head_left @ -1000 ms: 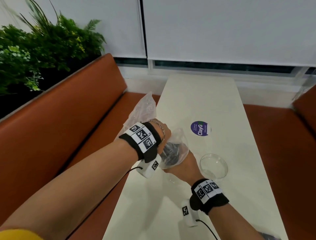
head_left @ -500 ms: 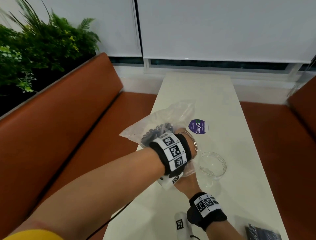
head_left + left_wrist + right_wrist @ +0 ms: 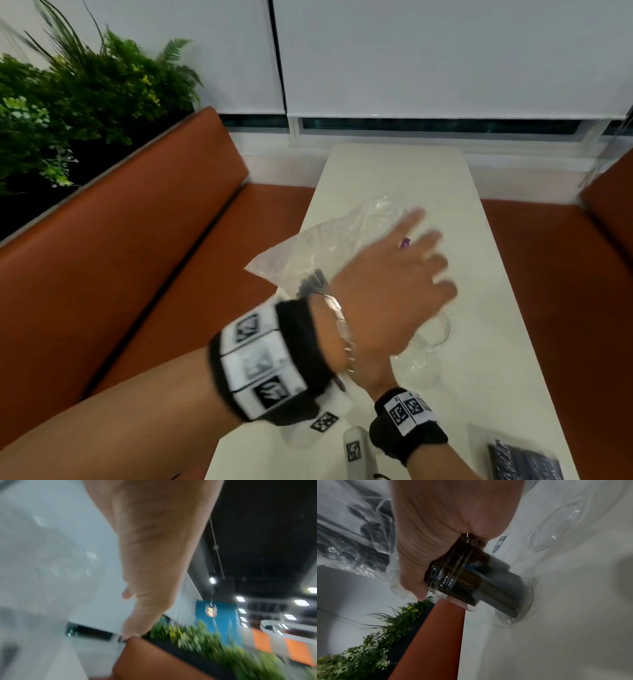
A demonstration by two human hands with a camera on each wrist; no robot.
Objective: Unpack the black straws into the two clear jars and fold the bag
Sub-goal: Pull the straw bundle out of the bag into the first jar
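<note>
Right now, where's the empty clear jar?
Head view: the empty clear jar stands on the white table, partly hidden beneath the open left hand, on the right of the jar with straws that the right hand grips.

The left hand point(image 3: 394, 274) is hovering with its back upward, fingers point(image 3: 428, 241) spreading straight toward 1 o'clock, holding nothing. Its forearm is entering from 8 o'clock, wearing a black wristband with white tags. The right hand point(image 3: 447, 524) is lying mostly hidden beneath the left in the head view, fingers curling and gripping; its banded wrist is sitting at 5 o'clock.
</note>
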